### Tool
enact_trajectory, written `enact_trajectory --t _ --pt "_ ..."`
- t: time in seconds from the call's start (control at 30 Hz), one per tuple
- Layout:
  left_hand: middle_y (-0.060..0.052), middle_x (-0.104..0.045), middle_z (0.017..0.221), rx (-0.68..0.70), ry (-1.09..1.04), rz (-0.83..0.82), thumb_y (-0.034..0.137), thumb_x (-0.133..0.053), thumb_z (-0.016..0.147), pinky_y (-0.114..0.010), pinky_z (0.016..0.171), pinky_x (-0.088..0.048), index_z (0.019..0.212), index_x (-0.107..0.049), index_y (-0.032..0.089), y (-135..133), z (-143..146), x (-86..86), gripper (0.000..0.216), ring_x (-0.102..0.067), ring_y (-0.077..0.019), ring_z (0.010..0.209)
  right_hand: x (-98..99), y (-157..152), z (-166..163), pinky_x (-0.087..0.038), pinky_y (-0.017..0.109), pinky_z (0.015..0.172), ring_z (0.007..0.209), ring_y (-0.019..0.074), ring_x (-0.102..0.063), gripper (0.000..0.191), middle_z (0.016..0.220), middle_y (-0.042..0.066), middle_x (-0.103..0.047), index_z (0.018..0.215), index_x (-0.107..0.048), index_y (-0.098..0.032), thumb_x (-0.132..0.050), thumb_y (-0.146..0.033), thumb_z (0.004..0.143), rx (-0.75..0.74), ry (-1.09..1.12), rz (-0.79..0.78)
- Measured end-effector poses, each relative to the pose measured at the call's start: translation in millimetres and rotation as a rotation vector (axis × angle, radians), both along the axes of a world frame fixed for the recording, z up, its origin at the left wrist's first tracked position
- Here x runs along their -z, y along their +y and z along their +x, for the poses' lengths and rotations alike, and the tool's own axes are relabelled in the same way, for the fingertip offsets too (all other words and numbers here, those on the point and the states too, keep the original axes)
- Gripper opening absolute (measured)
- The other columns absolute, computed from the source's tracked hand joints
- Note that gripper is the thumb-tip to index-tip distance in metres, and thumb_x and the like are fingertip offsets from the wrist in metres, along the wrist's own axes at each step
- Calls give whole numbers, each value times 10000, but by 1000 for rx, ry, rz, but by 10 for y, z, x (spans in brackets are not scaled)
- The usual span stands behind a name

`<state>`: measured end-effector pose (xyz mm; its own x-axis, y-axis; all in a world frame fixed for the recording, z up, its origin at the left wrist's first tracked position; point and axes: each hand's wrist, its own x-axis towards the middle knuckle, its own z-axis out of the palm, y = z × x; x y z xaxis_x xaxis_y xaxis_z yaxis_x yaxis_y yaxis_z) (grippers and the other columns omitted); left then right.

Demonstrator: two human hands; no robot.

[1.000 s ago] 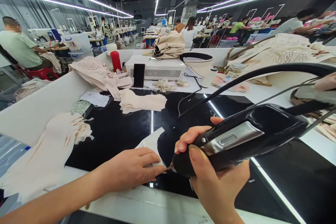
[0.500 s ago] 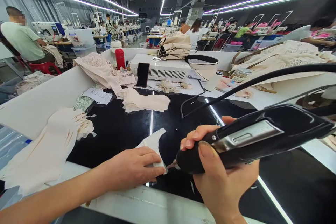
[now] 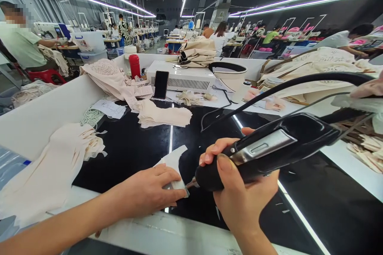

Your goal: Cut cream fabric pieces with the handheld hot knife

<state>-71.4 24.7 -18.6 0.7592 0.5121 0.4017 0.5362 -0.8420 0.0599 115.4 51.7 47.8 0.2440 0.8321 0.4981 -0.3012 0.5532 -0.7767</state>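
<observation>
My left hand lies bent over a small white fabric piece with a curved edge, pressing it on the glossy black work surface. A thin greenish edge shows by its fingertips; what it belongs to is unclear. My right hand is wrapped round a black corded hot knife with a silver side plate. Its metal tip points left, beside the fabric's edge and the left fingertips. Whether tip and fabric touch cannot be made out.
Cream fabric pieces hang over the near left edge; a stack lies farther back. Behind are a phone, a red bottle and a white vented box. The black cord arches rightward. People sit at sewing machines beyond.
My right hand and the hot knife have shifted slightly left, the tool's rear end most. The left hand stays on the fabric. A pinkish shape has come in at the right edge.
</observation>
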Motion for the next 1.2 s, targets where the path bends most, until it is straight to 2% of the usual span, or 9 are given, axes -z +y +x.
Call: enact_trajectory --t 0.1,0.27,0.53,0.9,1.2 --pt "-128 -633 1251 1 -1 -16 286 -621 1059 -360 1030 -581 1278 -661 199 -2 -1 -4 239 -666 -239 1110 -1 -3 -2 -576 315 547 565 146 -651 465 796 -63 -703 1213 -596 -312 -826 -203 824 -7 1 2" --pt "-120 -622 1262 -28 18 -46 286 -680 1026 -463 1120 -529 1299 -668 239 -11 -10 -26 277 -663 -243 1125 -9 -6 -28 -573 301 530 552 136 -645 462 785 -68 -690 1217 -578 -299 -806 -179 834 15 -24 8" --pt "-137 -630 1316 -36 -7 -38 330 -680 1029 -498 1114 -538 1271 -686 249 2 -29 6 255 -660 -279 1201 18 102 -30 -585 296 574 597 137 -660 481 803 -64 -715 1236 -590 -312 -812 -186 829 28 10 18" --pt "-139 -620 1360 -44 -1 -86 328 -698 1021 -517 1139 -517 1306 -673 253 -3 -43 25 296 -642 -278 1244 15 140 -93 -586 292 538 543 129 -649 502 778 -77 -706 1220 -555 -302 -796 -165 801 24 -21 12" --pt "-178 -611 1318 -79 -7 -75 346 -688 1024 -547 1122 -529 1306 -663 208 -121 34 -44 315 -651 -322 1257 19 82 -81 -598 264 552 564 112 -653 339 804 -70 -712 1094 -591 -292 -766 -142 846 -7 -39 27"
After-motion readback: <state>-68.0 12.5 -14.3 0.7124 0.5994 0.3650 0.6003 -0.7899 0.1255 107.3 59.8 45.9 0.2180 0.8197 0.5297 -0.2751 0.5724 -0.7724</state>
